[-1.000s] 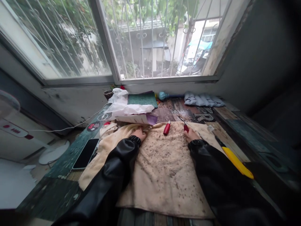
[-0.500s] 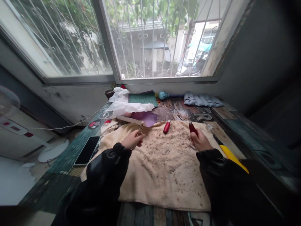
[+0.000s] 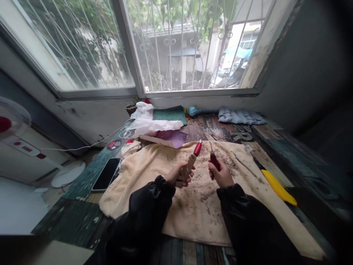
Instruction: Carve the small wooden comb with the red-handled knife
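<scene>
My left hand (image 3: 180, 175) is closed around a pale carved wooden piece (image 3: 190, 162), which tilts up to the right above the cloth. My right hand (image 3: 222, 176) grips the dark red handle of a carving knife (image 3: 215, 161), its thin metal tip pointing away from me. The hands are close together but apart. Just beyond the wooden piece, a red-handled tool (image 3: 198, 148) with a short metal end lies on the cloth. Both hands are over a beige cloth (image 3: 190, 221) strewn with wood shavings.
At right lie a yellow-handled tool (image 3: 278, 187) and a thin dark rod (image 3: 245, 165). A phone (image 3: 106, 175) rests at left. Behind the cloth are purple sheet (image 3: 176, 138), white plastic (image 3: 157, 127), a green mat (image 3: 171, 115) and a grey padded bundle (image 3: 239, 117). A fan (image 3: 22, 141) stands beside the table.
My left hand has moved right with the wooden piece, now raised upright at a slant. My right hand has moved left with the knife, narrowing the gap. The cloth's right side now shows more.
</scene>
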Tool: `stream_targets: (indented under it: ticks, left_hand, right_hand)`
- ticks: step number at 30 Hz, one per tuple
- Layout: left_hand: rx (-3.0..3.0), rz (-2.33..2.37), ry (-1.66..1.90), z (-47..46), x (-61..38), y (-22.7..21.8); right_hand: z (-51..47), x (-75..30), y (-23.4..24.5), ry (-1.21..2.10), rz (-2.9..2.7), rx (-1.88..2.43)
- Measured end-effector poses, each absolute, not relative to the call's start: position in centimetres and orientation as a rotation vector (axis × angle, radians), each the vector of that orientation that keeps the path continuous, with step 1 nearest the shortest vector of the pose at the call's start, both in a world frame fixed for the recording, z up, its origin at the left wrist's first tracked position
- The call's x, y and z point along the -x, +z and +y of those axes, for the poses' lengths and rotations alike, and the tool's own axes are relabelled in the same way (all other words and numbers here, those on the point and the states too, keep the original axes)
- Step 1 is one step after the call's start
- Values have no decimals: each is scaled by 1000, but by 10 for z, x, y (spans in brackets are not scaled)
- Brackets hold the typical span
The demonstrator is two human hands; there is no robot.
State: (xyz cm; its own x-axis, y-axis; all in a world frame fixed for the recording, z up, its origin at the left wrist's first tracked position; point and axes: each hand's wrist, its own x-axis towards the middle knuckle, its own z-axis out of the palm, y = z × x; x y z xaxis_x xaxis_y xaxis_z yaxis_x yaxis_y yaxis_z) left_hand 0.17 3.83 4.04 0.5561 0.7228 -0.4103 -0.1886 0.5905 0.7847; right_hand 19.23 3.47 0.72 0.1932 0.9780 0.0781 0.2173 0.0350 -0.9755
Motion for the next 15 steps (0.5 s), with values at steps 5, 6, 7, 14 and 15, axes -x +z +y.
stream_targets:
  ticks: [5, 6, 7, 14, 15]
  left_hand:
    - [-615, 656, 717, 41, -25, 12]
    - [-595, 633, 741, 40, -26, 6]
    - [-577, 615, 766, 39, -26, 1]
    - [-492, 611, 962, 36, -21, -24]
    - [-485, 608, 976, 36, -21, -26]
  right_hand:
    - [27, -185, -15, 643, -1273, 1537]
    - [25, -186, -19, 590, -1285, 1564]
    - [24, -186, -22, 544, -1302, 1588]
    - [22, -186, -34, 389, -1486, 1608]
    - [22, -187, -34, 376, -1510, 1602]
